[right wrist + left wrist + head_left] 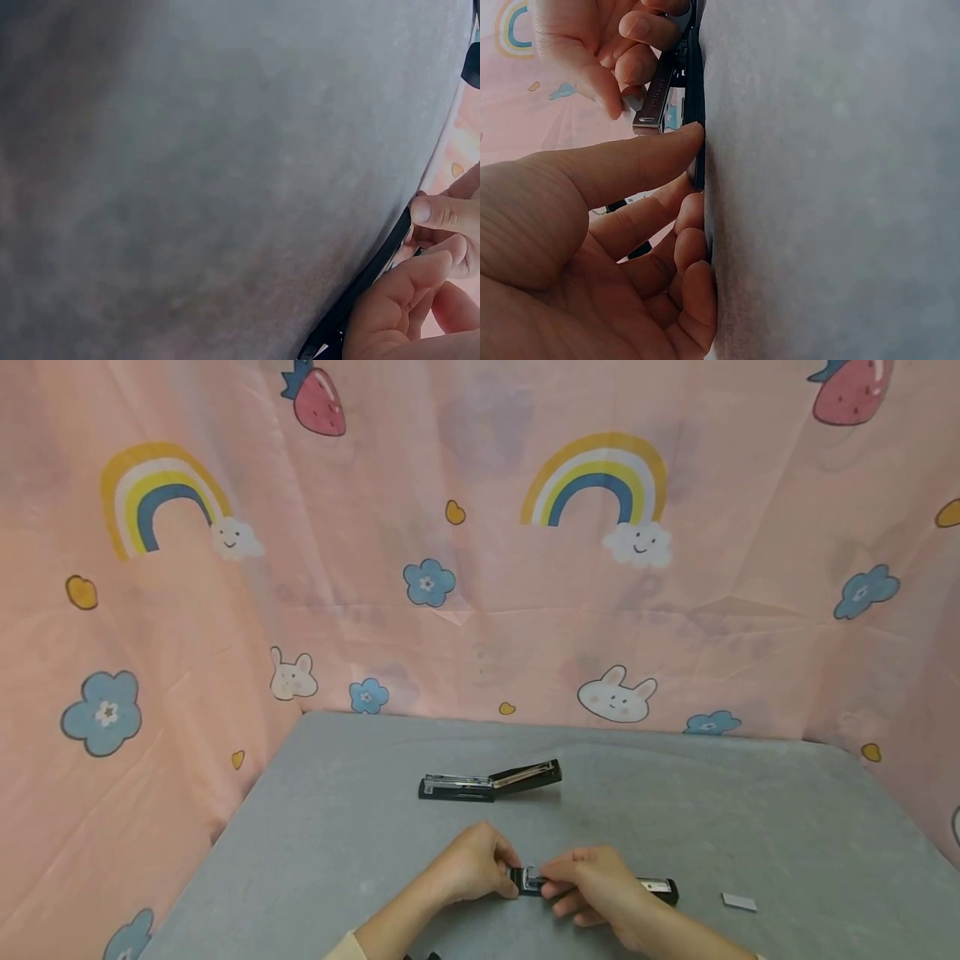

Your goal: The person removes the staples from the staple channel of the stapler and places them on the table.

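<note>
A black stapler lies opened out on the table between the hands, its metal magazine raised a little off the base in the left wrist view. My left hand pinches the left end of the stapler's base between thumb and fingers. The right hand grips the metal magazine near its front tip, covering the stapler's middle. Beyond the hands, a second black stapler lies folded open. Right of the right hand is a small pale grey strip, perhaps staples.
The grey table carries everything. A pink printed curtain hangs behind it and at both sides. At the bottom edge of the head view, bits of a dark object show; its kind cannot be told.
</note>
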`<state>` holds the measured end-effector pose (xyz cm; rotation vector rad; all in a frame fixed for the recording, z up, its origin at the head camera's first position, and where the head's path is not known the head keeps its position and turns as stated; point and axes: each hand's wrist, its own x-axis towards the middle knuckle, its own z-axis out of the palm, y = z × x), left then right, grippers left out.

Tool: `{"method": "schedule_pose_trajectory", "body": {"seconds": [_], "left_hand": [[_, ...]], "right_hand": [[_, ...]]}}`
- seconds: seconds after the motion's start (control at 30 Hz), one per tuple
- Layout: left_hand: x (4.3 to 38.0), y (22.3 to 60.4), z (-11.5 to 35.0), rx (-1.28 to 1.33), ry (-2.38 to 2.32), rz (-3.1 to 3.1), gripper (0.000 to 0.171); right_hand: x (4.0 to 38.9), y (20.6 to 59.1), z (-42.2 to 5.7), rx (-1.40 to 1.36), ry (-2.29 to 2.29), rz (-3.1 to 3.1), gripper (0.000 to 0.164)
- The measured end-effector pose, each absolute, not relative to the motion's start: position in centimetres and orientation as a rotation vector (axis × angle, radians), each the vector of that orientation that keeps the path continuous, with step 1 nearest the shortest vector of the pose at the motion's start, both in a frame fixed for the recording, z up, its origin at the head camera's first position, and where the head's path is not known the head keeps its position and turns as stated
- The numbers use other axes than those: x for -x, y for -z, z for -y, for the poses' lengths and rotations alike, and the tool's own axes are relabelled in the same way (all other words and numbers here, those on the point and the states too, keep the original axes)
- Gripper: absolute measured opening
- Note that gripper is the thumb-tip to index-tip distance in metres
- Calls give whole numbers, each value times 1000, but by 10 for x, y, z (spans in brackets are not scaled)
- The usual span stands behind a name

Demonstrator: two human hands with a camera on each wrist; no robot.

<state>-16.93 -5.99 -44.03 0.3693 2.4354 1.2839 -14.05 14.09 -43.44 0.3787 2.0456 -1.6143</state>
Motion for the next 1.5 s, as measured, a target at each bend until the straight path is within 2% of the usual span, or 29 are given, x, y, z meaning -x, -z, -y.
{"method": "schedule_pose_trajectory", "body": {"seconds": [0.5, 0.73, 1.07, 1.5], "left_hand": [[169, 441, 59, -392, -1263, -2461, 24], [170, 441, 59, -388, -1259, -2457, 23], [169, 441, 60, -395, -1269, -2456, 22], [169, 440, 60, -396, -1277, -2453, 22]], "right_hand": [[139, 428, -157, -311, 1535, -2180, 16], [139, 428, -154, -403, 1477, -2234, 14], [138, 429, -150, -333, 1473, -2235, 17], [135, 434, -144, -470, 1621, -2101, 20]]}}
